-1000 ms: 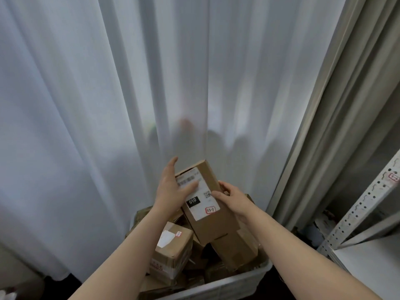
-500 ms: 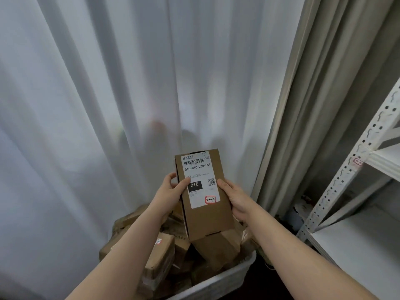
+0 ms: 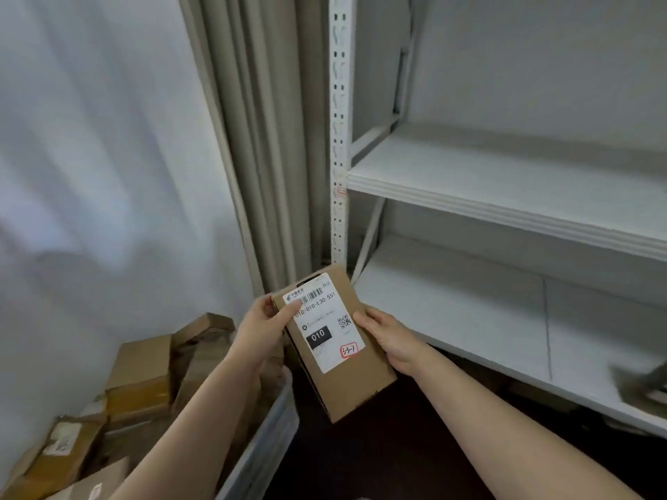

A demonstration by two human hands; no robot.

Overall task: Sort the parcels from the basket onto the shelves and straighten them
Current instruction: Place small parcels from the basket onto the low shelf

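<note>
holding a brown cardboard parcel (image 3: 355,389) in both hands, the person has it in the air, clear of every surface. it is tilted, with its top end leaning to the left. it sits just in front of the left end of the lower shelf (image 3: 469,319) and to the right of the basket (image 3: 276,413), touching neither.

left hand (image 3: 261,326): grips the upper left edge of the parcel. the thumb lies across the corner of the white label (image 3: 326,319); the fingers curl round behind the box and are hidden.

right hand (image 3: 388,335): grips the right edge, level with the middle of the label. the thumb rests on the front face beside the printed square code; the fingers go behind the box and cannot be seen.

label: faces the camera. it carries a barcode, a printed number line, a black block reading 010 and a red-framed handwritten mark at its lower right corner.

basket: pale plastic, at lower left, partly behind the left forearm. more brown boxes (image 3: 140,369) are piled in it, lying at mixed angles.

shelving: white, with a perforated post (image 3: 339,138) at its left front corner. the upper shelf (image 3: 505,196) runs above the lower one. a blurred item (image 3: 642,386) lies at the far right of the lower shelf; what it is cannot be told.

surroundings: a white curtain (image 3: 90,175) hangs behind the basket, a beige curtain (image 3: 260,138) beside the post. the floor (image 3: 361,463) is dark.
</note>
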